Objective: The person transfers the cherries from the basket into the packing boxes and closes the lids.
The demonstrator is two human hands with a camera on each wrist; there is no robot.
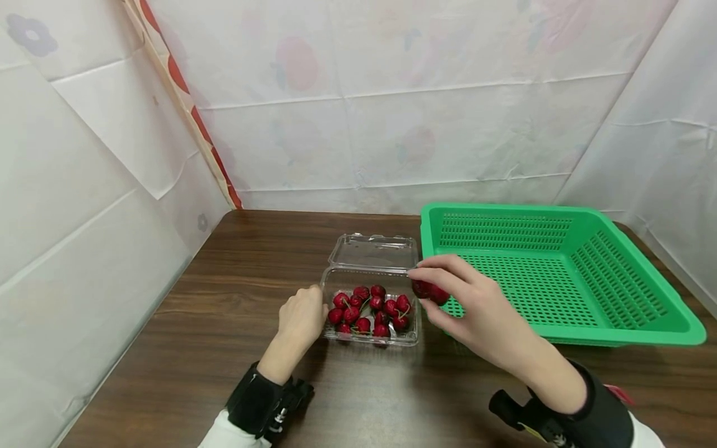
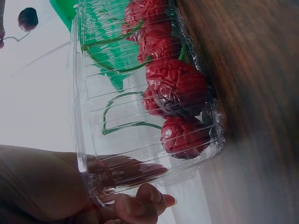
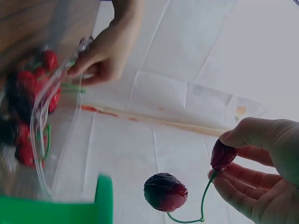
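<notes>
My left hand [image 1: 302, 314] grips the left wall of a clear plastic clamshell box [image 1: 411, 339]. In the left wrist view, fingertips [image 2: 135, 205] curl round the box's rim. Several red cherries [image 1: 350, 314] with green stems lie inside, and the lid [image 1: 374, 252] is folded back behind. My right hand [image 1: 482, 311] is raised between the box and a green basket [image 1: 560, 331]. Thumb and fingers pinch one dark red cherry [image 3: 223, 155]. A second cherry [image 3: 166, 192], joined to it by a green stem, hangs free in the air.
The green basket's perforated floor [image 1: 554, 292] shows no fruit on the visible part. A brown wooden table [image 1: 241, 280] carries box and basket. White patterned sheets [image 1: 392, 137] enclose the back and sides. Each wrist wears a black strap [image 1: 257, 398] with a camera.
</notes>
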